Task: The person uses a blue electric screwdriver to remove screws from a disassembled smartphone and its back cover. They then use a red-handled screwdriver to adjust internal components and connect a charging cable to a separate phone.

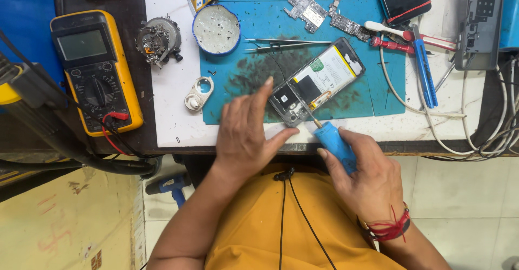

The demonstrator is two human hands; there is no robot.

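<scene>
- Opened phone on blue mat, 12 o'clock from hands; likely light, fragile, best held by frame edges.
- Left hand fingers together, pressing phone's lower end.
- Right hand wrapped around blue screwdriver, tip at phone.
- Tweezers at 11 o'clock.

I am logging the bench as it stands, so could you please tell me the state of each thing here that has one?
Phone: back cover off, battery exposed, lying flat on the blue mat.
Blue-handled screwdriver: held in the right hand, tip at the phone's lower edge.
Left hand: resting on the phone's lower end.
Multimeter: screen blank, probe leads plugged in.
Round tin: open, no lid.
Tweezers: lying unused.
</scene>
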